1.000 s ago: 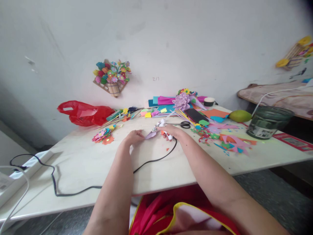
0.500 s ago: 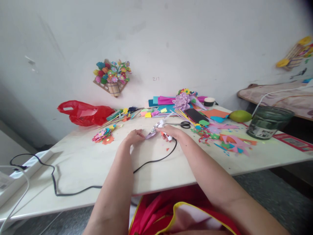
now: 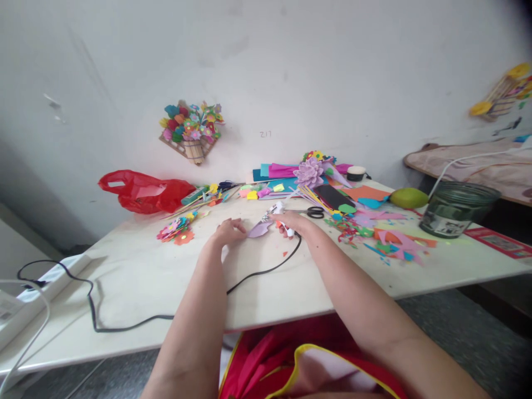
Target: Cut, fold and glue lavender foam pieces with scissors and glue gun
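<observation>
My right hand is closed round a white hot glue gun with an orange trigger, its nozzle pointing left and down. Under the nozzle is a light purple foam piece with a scalloped edge. My left hand pinches that piece at its left tip, low over the table. A black cord runs from the glue gun's handle across the table, passing under my left forearm. Behind my right hand lie black-handled scissors, partly hidden.
Foam flowers and a red plastic bag lie left. Foam scraps, a dark phone-like slab, a purple flower, a green fruit and a glass jar occupy the right. A power strip sits at the left edge.
The glue gun has shifted slightly right and up, uncovering more of the purple foam piece. My left hand stays almost in place.
</observation>
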Demonstrator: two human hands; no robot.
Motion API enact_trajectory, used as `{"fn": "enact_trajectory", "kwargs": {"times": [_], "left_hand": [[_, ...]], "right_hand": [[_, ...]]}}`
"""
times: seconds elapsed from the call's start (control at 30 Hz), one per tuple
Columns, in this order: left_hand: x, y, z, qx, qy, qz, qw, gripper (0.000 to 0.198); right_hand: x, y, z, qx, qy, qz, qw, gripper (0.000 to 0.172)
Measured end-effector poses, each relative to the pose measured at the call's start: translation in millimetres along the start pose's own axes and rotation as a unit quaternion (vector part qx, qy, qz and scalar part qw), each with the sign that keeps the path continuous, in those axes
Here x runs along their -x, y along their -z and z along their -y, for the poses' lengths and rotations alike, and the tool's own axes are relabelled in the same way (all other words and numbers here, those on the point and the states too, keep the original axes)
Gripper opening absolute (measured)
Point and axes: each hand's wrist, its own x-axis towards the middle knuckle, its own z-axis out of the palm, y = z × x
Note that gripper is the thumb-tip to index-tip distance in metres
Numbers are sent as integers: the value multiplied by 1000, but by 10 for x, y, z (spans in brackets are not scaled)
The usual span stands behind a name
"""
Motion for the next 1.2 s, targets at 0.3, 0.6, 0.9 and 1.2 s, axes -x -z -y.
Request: {"fn": "enact_trajectory", "kwargs": {"times": [0.3,0.6,0.9,1.2], "left_hand": [[-92,-175,64,-52,68,-68,994,37],[-175,-379,35,-189,42,-26,981,61],[-165,-395,-26,-237,40,-7,971,68],[-161,-408,-91,-223,52,-14,973,71]], "right_hand": [[27,-8,22,0,1,9,1000,36],[-38,-3,-23,3,1,20,1000,38],[-65,-7,-31,6,-7,20,1000,38],[-41,-5,-18,5,-4,18,1000,39]]}}
